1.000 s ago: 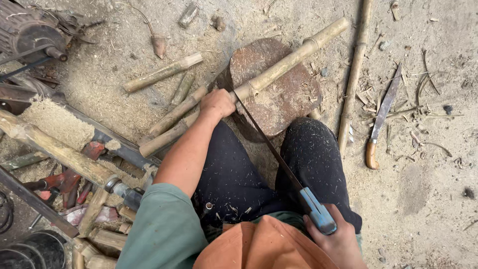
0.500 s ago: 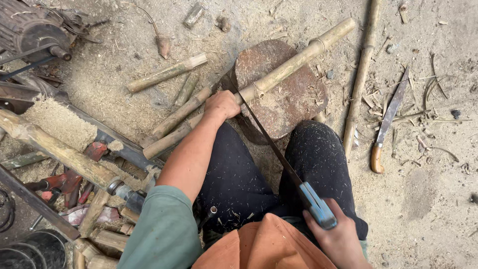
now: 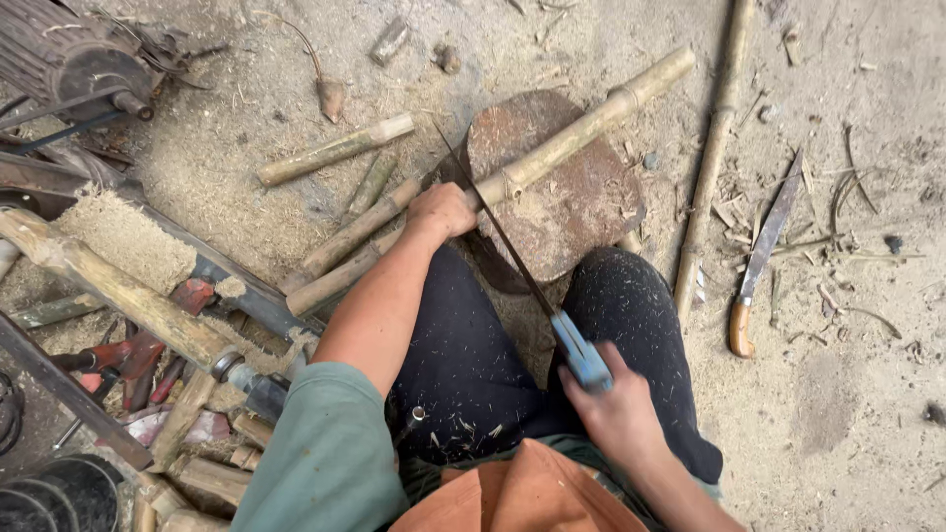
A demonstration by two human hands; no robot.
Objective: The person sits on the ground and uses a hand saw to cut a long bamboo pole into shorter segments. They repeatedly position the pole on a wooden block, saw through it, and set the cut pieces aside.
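Since the earlier frame we have drawn the saw [image 3: 512,251] back toward us, so more blade shows beyond the cut. Our right hand [image 3: 616,409] is closed around its blue handle, near our knee. Our left hand [image 3: 440,210] is clamped over the bamboo pole [image 3: 581,133], just beside the blade, pinning it on the round wooden block [image 3: 581,212]. With fingers that close, we judge a skipping blade could nick them (the round pole might roll too). The pole looks pale, dry and knotted, lying slantwise ahead of the left hand.
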